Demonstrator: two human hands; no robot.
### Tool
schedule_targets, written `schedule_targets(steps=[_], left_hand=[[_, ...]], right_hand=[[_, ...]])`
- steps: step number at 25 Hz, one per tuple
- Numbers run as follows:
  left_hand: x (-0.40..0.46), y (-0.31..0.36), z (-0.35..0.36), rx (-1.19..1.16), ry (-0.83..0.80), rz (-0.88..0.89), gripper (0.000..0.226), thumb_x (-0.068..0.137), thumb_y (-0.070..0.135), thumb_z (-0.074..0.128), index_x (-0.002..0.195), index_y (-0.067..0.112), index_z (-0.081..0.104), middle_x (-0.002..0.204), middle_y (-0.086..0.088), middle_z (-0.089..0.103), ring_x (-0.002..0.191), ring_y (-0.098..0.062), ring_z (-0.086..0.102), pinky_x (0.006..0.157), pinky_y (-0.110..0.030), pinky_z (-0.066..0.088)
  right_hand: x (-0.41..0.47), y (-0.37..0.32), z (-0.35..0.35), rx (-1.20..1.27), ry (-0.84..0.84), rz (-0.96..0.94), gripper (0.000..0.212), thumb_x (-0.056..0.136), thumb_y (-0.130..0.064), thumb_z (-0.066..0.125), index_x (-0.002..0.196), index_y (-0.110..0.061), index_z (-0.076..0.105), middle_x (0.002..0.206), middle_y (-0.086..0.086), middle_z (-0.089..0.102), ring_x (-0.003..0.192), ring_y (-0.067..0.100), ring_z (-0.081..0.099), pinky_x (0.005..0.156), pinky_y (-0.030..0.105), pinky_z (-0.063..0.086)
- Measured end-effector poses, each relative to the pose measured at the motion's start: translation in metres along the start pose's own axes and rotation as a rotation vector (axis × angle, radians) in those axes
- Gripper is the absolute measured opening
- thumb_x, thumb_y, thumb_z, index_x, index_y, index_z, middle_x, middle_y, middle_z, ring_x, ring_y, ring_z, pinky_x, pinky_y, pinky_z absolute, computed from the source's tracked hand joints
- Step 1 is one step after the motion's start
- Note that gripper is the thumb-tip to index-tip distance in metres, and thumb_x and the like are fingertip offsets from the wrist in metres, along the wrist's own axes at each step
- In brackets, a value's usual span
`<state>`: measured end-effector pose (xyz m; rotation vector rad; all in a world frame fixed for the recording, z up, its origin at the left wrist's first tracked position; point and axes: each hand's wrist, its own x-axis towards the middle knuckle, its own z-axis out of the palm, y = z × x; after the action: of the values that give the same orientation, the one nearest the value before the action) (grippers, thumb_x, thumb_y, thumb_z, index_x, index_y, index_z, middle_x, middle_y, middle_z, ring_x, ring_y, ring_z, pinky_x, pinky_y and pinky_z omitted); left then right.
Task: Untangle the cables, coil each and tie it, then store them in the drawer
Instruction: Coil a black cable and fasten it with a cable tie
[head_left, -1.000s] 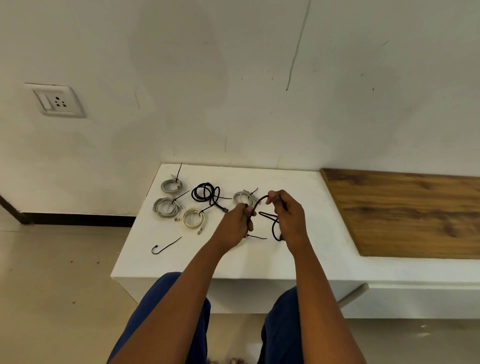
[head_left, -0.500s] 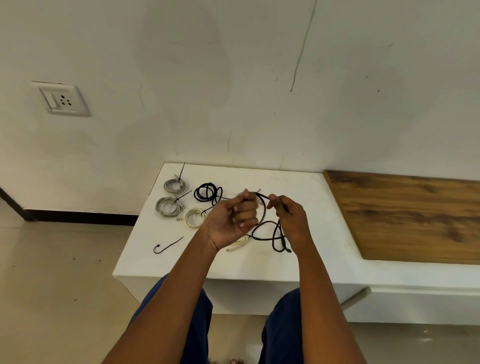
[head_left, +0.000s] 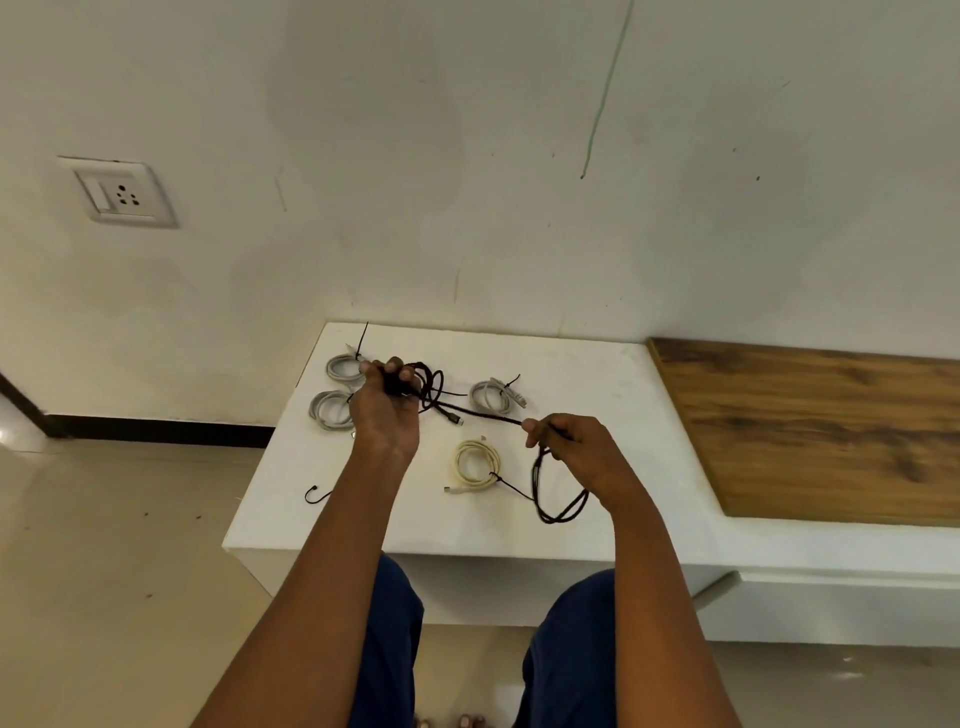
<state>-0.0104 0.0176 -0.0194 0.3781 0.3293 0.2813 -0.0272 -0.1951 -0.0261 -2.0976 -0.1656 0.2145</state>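
A black cable (head_left: 483, 411) stretches taut between my two hands above the white ledge (head_left: 597, 379). My left hand (head_left: 387, 410) grips one end of it, with black loops bunched at its fingers. My right hand (head_left: 571, 452) pinches the cable further along, and a slack loop (head_left: 558, 499) hangs below that hand. Coiled and tied on the ledge lie a cream cable (head_left: 475, 462), a grey coil at the back (head_left: 493, 396) and two grey coils (head_left: 340, 366) (head_left: 330, 408) at the left, partly hidden by my left hand.
A loose black tie (head_left: 316, 494) lies near the ledge's front left edge. A wooden panel (head_left: 821, 431) covers the ledge at the right. A wall socket (head_left: 122, 193) sits on the white wall at the left. My knees in blue trousers are below the ledge front.
My hands have drawn apart: the left moved left and back over the black coil, the right moved right. The black cable between them is now pulled straight, and the cream coil is uncovered.
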Motion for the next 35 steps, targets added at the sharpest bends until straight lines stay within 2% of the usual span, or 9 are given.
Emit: schedule_targets(steps=[3,5,7,11,16,19,26,32,35], left_hand=[[0.000,-0.012,-0.003,0.328,0.054,0.073,0.035,0.105,0.023,0.024,0.084,0.009,0.049,0.062,0.001,0.066,0.049,-0.007,0.064,0.058,-0.019,0.051],[-0.004,-0.026,-0.005,0.608,-0.001,0.085,0.034,0.105,0.023,0.021,0.098,0.003,0.048,0.079,-0.006,0.066,0.056,-0.008,0.067,0.065,-0.021,0.050],[-0.009,-0.036,-0.007,0.813,-0.091,0.076,0.028,0.105,0.023,0.022,0.106,0.003,0.041,0.086,-0.009,0.065,0.064,-0.013,0.066,0.066,-0.024,0.047],[-0.026,-0.046,-0.007,1.140,-0.306,-0.014,0.025,0.104,0.025,0.029,0.099,0.006,0.044,0.077,-0.006,0.065,0.054,-0.013,0.062,0.055,-0.016,0.049],[-0.039,-0.051,-0.001,1.356,-0.512,-0.261,0.028,0.102,0.032,0.035,0.090,0.015,0.053,0.059,0.003,0.049,0.046,-0.007,0.036,0.045,-0.012,0.032],[-0.044,-0.054,0.001,1.215,-0.547,-0.479,0.034,0.102,0.034,0.034,0.090,0.013,0.057,0.053,0.006,0.035,0.042,-0.006,0.026,0.046,-0.016,0.025],[-0.040,-0.037,0.009,0.441,-0.642,-0.808,0.027,0.094,0.031,0.042,0.075,0.016,0.055,0.048,0.010,0.026,0.041,-0.007,0.013,0.041,-0.019,0.022],[-0.032,-0.021,0.013,-0.148,-0.589,-0.652,0.027,0.095,0.023,0.033,0.076,0.015,0.050,0.054,0.009,0.022,0.041,-0.006,0.017,0.047,-0.017,0.024],[-0.022,-0.009,0.012,-0.257,-0.502,-0.458,0.038,0.101,0.022,0.025,0.072,0.015,0.047,0.052,0.008,0.037,0.041,-0.006,0.028,0.050,-0.016,0.030]], right_hand=[[-0.006,-0.005,-0.002,0.086,-0.076,-0.025,0.024,0.089,-0.036,0.060,0.071,-0.023,0.070,0.086,0.005,0.069,0.076,0.007,0.055,0.064,0.005,0.042],[-0.006,-0.008,0.000,0.153,-0.073,-0.057,0.021,0.090,-0.030,0.060,0.074,-0.022,0.070,0.081,-0.010,0.069,0.076,-0.007,0.058,0.064,0.002,0.042],[-0.005,-0.011,0.001,0.178,-0.025,-0.095,0.022,0.092,-0.027,0.058,0.073,-0.023,0.069,0.072,-0.018,0.066,0.072,-0.009,0.056,0.065,0.004,0.042],[0.000,-0.006,-0.001,0.043,0.227,-0.096,0.024,0.093,-0.037,0.053,0.072,-0.032,0.064,0.079,0.001,0.068,0.077,0.015,0.059,0.073,0.029,0.044],[0.002,-0.001,0.000,-0.209,0.413,0.008,0.023,0.091,-0.054,0.046,0.079,-0.040,0.061,0.052,-0.011,0.051,0.053,0.001,0.050,0.052,0.022,0.032],[0.002,0.002,0.000,-0.234,0.429,0.021,0.024,0.091,-0.054,0.047,0.085,-0.036,0.062,0.058,-0.013,0.054,0.057,0.003,0.051,0.053,0.022,0.032],[0.006,-0.001,0.001,-0.034,0.341,-0.066,0.027,0.093,-0.044,0.049,0.070,-0.034,0.060,0.052,-0.009,0.047,0.052,0.006,0.039,0.057,0.028,0.032],[0.006,-0.003,0.006,0.023,0.134,-0.026,0.026,0.091,-0.039,0.056,0.069,-0.026,0.063,0.061,-0.014,0.056,0.064,0.002,0.055,0.072,0.031,0.047],[0.004,-0.002,0.006,0.075,0.043,-0.010,0.019,0.089,-0.037,0.060,0.074,-0.026,0.066,0.063,-0.017,0.061,0.063,-0.003,0.057,0.065,0.015,0.045]])
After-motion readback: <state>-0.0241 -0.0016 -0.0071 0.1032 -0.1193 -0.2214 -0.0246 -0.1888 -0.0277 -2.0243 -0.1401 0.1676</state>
